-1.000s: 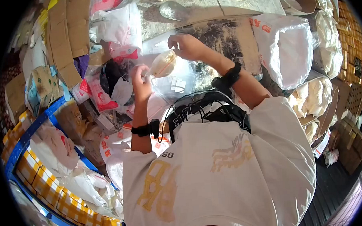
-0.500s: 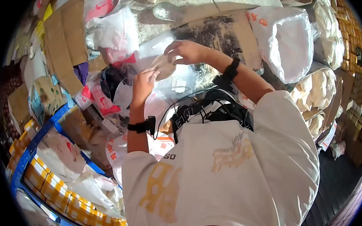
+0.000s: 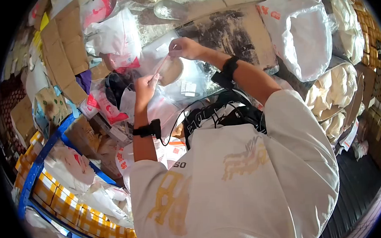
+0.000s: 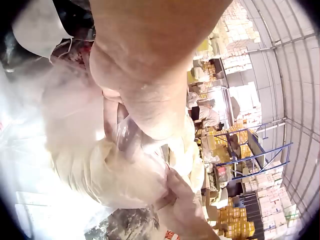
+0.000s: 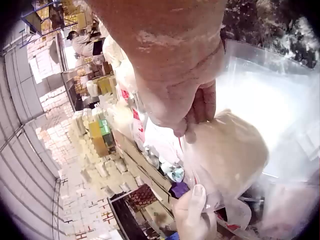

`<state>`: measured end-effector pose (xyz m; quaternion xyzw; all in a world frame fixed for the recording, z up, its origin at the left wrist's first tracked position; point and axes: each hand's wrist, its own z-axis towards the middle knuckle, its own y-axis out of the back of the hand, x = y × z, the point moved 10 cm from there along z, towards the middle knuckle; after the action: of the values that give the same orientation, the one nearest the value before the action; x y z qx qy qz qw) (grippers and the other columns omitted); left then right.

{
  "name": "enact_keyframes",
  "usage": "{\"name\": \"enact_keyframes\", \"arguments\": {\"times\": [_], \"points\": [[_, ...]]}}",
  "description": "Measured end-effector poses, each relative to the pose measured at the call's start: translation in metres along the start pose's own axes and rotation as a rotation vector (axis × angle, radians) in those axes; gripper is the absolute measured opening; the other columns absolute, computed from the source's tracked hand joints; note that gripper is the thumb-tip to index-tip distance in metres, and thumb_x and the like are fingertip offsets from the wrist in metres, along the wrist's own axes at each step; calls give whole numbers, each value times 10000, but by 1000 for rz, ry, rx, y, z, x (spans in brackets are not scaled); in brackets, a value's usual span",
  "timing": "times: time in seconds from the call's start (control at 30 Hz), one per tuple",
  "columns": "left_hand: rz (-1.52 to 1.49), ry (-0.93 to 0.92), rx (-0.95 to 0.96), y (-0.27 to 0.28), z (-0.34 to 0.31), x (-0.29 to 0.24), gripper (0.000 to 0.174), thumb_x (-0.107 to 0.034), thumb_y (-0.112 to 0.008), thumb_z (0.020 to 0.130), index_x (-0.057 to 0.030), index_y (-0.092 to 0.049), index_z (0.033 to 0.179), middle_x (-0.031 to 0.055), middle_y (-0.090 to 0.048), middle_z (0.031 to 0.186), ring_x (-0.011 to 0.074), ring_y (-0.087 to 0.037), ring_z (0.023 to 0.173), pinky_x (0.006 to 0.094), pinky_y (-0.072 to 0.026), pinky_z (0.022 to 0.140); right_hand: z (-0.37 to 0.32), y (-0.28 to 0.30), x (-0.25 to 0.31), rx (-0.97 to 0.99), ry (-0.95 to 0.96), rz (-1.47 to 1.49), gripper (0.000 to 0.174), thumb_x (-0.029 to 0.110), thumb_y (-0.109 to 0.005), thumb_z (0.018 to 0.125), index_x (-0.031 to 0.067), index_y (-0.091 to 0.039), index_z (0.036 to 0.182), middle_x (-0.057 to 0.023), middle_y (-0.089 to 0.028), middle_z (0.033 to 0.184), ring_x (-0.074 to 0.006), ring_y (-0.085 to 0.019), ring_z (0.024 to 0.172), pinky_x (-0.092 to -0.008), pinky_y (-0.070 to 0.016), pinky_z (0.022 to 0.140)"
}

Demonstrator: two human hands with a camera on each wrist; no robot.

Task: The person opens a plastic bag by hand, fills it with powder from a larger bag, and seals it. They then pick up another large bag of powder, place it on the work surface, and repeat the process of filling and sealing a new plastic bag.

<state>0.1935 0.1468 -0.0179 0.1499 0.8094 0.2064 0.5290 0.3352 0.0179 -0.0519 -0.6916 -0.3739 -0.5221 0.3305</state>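
Note:
A small clear plastic bag of beige powder (image 3: pixel 171 73) hangs between the two hands, with a thin red line along its top edge. My left hand (image 3: pixel 144 89) pinches one end of that edge between thumb and fingers. At the far end, my right hand (image 3: pixel 185 48) holds the other corner. The right wrist view shows the bag's filled lower part (image 5: pixel 237 150) bulging below the fingers. Beneath it lie flat clear plastic bags (image 3: pixel 192 78) with a white label (image 3: pixel 188 89).
An open white lined sack (image 3: pixel 309 44) stands at the right, beside several cream bundles (image 3: pixel 333 88). A metal scoop (image 3: pixel 167 10) lies on the dusty surface ahead. Cardboard (image 3: pixel 64 48) and red-and-white bags (image 3: pixel 108 104) crowd the left, with a blue-framed cart (image 3: pixel 36 172) nearer.
The hands have stretched the bag's top edge into a straight line, its red strip now showing. The bag has turned from lying sideways to hanging beneath that edge.

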Motion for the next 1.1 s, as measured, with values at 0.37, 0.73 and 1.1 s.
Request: {"name": "enact_keyframes", "arguments": {"times": [0.37,0.73,1.1], "points": [[-69,-46,88,-4,-2,10,280,-195,-588,965,29,-698,838,127,-679,756,167,-623,696,296,-469,679,22,42,29,-16,83,-160,247,257,-550,984,36,-658,963,-47,-699,771,-168,-671,727,-313,-525,687],[-130,6,158,-3,0,7,302,-177,-555,979,59,-680,837,106,-660,799,171,-608,769,302,-467,750,1,9,55,349,214,-527,151,142,-662,877,59,-657,1003,-96,-705,889,-243,-688,848,-362,-527,756],[199,-24,-16,-12,24,-63,207,-217,-701,862,-18,-698,918,124,-672,912,302,-665,782,355,-509,689,7,14,57,281,-72,-563,205,244,-667,803,72,-702,910,-111,-710,820,-284,-685,768,-387,-534,715]]}}
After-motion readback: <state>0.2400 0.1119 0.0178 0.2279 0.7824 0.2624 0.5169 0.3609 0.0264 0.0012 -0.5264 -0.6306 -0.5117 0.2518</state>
